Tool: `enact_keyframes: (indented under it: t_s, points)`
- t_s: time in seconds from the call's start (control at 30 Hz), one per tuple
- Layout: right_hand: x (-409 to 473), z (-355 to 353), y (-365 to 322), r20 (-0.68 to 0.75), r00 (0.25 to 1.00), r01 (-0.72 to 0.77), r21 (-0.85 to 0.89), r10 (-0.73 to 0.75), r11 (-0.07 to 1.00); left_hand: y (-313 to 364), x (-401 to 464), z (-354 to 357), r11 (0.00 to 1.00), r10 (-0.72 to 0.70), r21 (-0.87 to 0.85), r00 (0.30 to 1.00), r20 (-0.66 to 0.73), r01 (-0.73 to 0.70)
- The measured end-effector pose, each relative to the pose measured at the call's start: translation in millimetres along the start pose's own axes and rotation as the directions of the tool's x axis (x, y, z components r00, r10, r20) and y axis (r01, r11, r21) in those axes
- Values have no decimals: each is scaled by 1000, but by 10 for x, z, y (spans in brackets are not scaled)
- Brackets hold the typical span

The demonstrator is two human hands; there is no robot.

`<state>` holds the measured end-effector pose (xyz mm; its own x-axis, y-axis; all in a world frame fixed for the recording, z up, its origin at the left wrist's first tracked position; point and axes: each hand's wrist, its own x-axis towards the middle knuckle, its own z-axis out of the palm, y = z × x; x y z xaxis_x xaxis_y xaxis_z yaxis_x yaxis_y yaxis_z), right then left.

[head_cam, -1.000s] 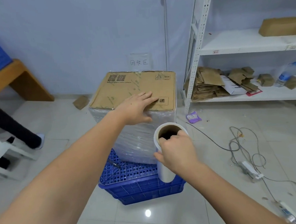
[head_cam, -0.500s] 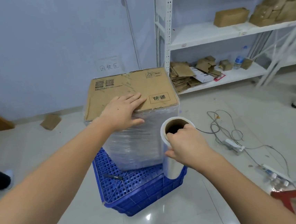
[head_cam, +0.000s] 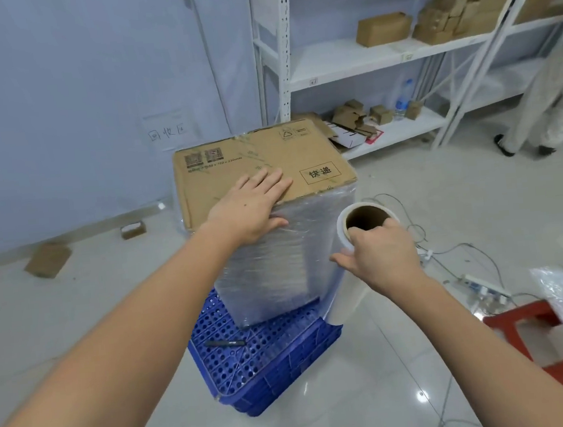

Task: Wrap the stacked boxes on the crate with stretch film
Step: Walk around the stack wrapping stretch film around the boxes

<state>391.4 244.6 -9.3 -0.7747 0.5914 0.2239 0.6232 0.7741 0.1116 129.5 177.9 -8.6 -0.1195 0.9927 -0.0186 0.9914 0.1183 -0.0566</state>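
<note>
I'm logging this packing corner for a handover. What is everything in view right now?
stacked boxes: brown, film-wrapped sides, on the crate
crate: one, blue, on the floor
stretch film roll: one, clear, upright beside the boxes
pen: one, black, on the crate
shelving: white, behind, holding small cartons
water bottle: one, clear, lower shelf
stool: one, red, right
left hand: flat on the top box
right hand: holds the roll's top

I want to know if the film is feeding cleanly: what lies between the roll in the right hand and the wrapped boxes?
Head view: only a sheet of film spans from the roll to the boxes; nothing else lies there.
</note>
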Motion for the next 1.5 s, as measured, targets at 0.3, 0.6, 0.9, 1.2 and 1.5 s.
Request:
enact_keyframes:
  t_s: [0.3,0.6,0.9,1.2,1.5]
  points:
    - [-93,-51,-177,-20,986,162,-33,-163,986,-46,-26,48,1000,-4,-14,1000,-4,4]
    - [-56,-111,-198,12,901,433,73,-435,899,-39,16,65,1000,8,-13,1000,-18,-8]
    - [30,-169,-512,35,794,597,144,-607,789,-48,1,74,1000,11,-5,1000,-26,-11]
    - [5,-77,-902,-87,938,343,99,-335,934,-37,3,39,1000,10,5,999,-36,-10]
    - [-70,47,-771,-170,920,376,132,-353,917,15,-214,-89,992,-127,-31,991,-50,125]
